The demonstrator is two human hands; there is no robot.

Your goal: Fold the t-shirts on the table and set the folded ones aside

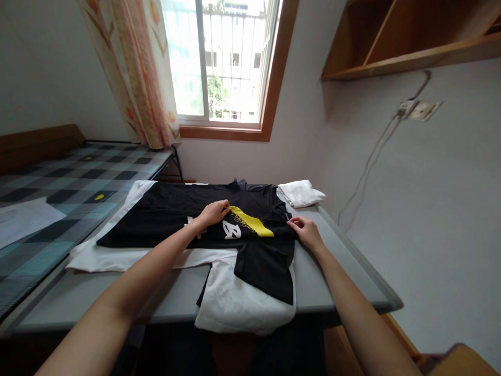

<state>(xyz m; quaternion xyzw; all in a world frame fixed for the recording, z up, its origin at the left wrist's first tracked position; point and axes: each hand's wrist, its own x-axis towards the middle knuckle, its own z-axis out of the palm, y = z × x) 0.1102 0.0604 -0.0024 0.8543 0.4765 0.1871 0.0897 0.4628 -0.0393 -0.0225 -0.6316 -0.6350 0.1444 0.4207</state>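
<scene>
A black T-shirt (156, 227) with a yellow patch and white print lies folded over on the grey table, its sleeve pointing toward me. My left hand (215, 213) pinches the shirt's fabric beside the yellow patch. At the collar end, my right hand (305, 232) grips the edge of the same shirt between thumb and fingers. Under the black shirt is a white garment (238, 303), part of which hangs at the table's front edge. A folded white cloth (300, 193) rests at the back right of the table.
The grey table (348, 277) stands against the right wall. To the left is a bed (78, 177) with a checked cover and white paper (29, 216) on it. A curtain (136, 78) hangs beside the window. A wooden shelf (410, 55) and a plugged-in cord are at the right.
</scene>
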